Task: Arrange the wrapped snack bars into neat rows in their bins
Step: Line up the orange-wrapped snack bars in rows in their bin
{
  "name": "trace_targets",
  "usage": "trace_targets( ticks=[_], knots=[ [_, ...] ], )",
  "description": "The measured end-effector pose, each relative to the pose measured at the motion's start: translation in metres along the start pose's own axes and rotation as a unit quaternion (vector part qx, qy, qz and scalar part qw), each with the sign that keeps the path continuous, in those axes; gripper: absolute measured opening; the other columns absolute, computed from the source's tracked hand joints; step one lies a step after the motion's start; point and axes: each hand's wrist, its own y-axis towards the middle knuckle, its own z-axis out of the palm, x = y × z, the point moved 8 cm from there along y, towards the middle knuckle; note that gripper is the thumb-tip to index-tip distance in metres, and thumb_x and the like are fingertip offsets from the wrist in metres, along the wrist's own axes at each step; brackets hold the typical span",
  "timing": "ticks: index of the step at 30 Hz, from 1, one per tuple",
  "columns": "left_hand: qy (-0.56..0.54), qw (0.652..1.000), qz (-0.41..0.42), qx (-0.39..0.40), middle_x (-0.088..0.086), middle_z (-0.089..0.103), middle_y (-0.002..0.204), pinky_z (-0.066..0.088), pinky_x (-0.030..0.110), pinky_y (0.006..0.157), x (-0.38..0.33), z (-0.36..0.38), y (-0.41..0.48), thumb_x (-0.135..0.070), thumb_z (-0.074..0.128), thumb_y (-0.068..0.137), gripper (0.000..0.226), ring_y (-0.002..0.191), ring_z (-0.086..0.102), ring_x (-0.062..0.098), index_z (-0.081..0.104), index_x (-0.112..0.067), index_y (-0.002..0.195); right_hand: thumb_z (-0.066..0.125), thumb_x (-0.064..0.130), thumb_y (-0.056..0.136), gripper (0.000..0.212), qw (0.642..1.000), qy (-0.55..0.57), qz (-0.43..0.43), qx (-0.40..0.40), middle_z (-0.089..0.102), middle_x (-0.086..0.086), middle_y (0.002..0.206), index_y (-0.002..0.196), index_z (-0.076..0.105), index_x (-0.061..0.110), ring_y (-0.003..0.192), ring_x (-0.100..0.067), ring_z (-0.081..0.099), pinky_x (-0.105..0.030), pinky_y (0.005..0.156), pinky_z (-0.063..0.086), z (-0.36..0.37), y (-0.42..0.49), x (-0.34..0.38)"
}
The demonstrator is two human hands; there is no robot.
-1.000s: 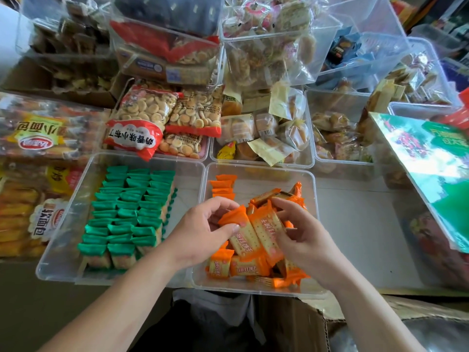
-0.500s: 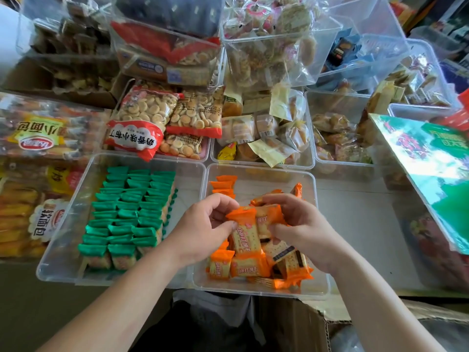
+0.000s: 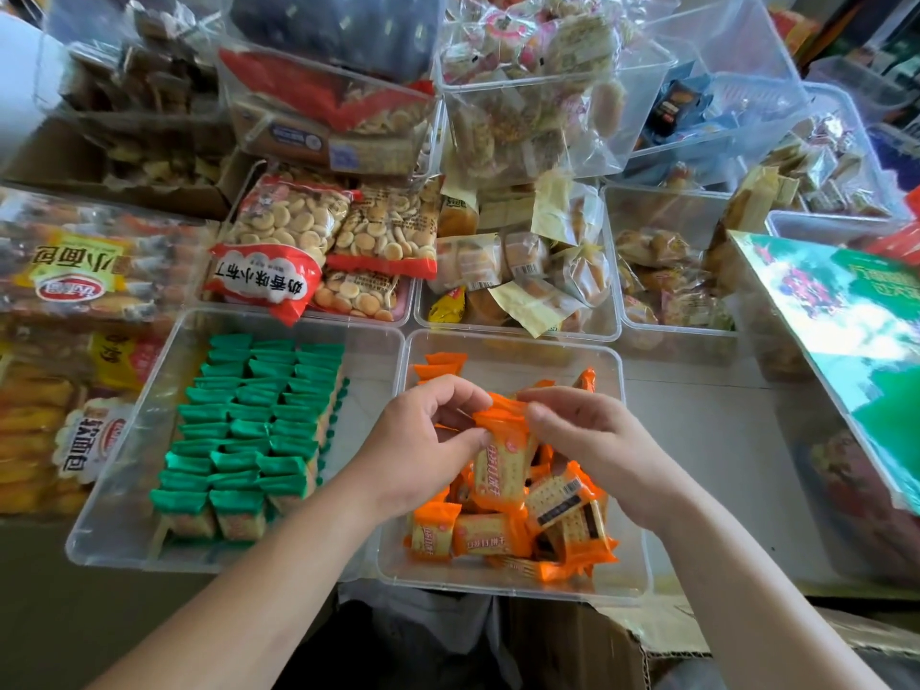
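Note:
A clear bin in front of me holds a loose heap of orange-wrapped snack bars, with a short stack of orange bars at its far left corner. My left hand and my right hand both pinch the top of one upright orange bar above the heap. The clear bin to the left holds green-wrapped bars standing in three neat rows.
Behind the two bins stand more clear bins with cookie bags, wrapped pastries and mixed snacks. Bread packs lie at the left. A green printed box leans at the right. A cardboard box edge sits below.
Both hands drew together over the heap. The bunch of bars in the right hand dropped back, and one orange bar now stands upright between the fingers of both hands.

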Motion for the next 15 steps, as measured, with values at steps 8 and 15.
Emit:
trace_targets(
  ticks=[8,15],
  knots=[
    [0.035,0.996,-0.016,-0.078,-0.013,0.073,0.097,0.058,0.017,0.078,0.011,-0.012,0.023,-0.017,0.075,0.093,0.018,0.087,0.070,0.003,0.072,-0.033,0.102,0.086,0.019,0.081,0.037,0.989,-0.066,-0.019,-0.130,0.077,0.010,0.089,0.114,0.072,0.028,0.083,-0.003,0.071,-0.017,0.073,0.055,-0.030,0.021,-0.011],
    [0.098,0.985,-0.064,-0.126,-0.018,0.071,0.099,0.060,0.027,0.086,0.048,-0.043,0.031,-0.015,0.070,0.096,0.023,0.089,0.065,-0.003,0.071,-0.033,0.110,0.072,0.017,0.095,0.032,0.978,-0.118,-0.040,-0.169,0.066,0.018,0.108,0.120,0.059,0.032,0.098,-0.003,0.062,-0.016,0.078,0.046,-0.024,0.083,-0.012]
  ],
)
